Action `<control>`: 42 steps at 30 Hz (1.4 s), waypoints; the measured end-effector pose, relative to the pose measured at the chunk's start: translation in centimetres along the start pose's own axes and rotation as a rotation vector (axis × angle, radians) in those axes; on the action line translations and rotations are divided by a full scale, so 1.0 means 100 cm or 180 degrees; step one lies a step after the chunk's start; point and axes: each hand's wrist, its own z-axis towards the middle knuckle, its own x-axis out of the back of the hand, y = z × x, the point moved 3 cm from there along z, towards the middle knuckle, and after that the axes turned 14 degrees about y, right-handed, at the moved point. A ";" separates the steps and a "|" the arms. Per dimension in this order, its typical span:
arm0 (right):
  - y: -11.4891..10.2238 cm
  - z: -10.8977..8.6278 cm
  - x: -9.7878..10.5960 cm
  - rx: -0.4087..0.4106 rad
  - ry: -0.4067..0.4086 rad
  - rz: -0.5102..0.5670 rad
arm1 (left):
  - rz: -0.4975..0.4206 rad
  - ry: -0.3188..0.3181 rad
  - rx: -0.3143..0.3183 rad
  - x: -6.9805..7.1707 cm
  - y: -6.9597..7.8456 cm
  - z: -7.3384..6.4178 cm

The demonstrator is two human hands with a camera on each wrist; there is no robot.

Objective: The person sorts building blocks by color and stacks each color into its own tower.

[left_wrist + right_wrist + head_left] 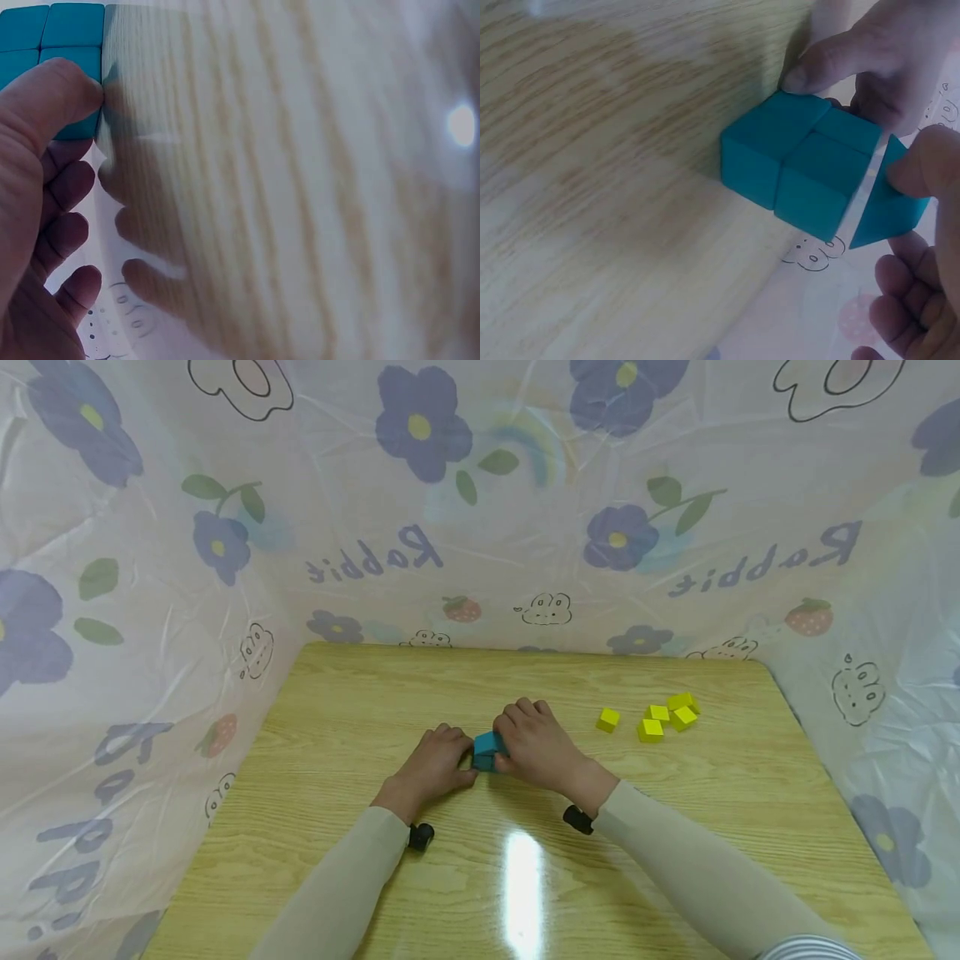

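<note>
Several teal blocks (817, 180) stand packed together on the wooden table, their square faces flush. My left hand (431, 764) grips them from the left, and its thumb (60, 94) lies across one face in the left wrist view. With thumb and fingers my right hand (540, 747) pinches another teal block (885, 210). This block is tilted against the group, with a narrow gap between them in the right wrist view. From the head view, the right hand covers much of the teal blocks (483, 762).
To the right of my right hand, several yellow blocks (651, 732) lie in a loose cluster, with a single yellow block (608, 720) nearer the hand. The wooden table (337, 693) is walled at its back and sides by a patterned cloth (525, 527).
</note>
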 end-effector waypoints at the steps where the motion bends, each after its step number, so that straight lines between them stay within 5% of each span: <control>1: 0.000 0.000 0.000 -0.0003 -0.0002 -0.0008 | 0.0000 0.0002 0.0002 0.000 0.000 0.000; 42: 0.000 -0.002 -0.005 -0.0006 -0.0137 -0.0116 | 0.0028 0.0042 -0.0004 0.001 0.001 0.000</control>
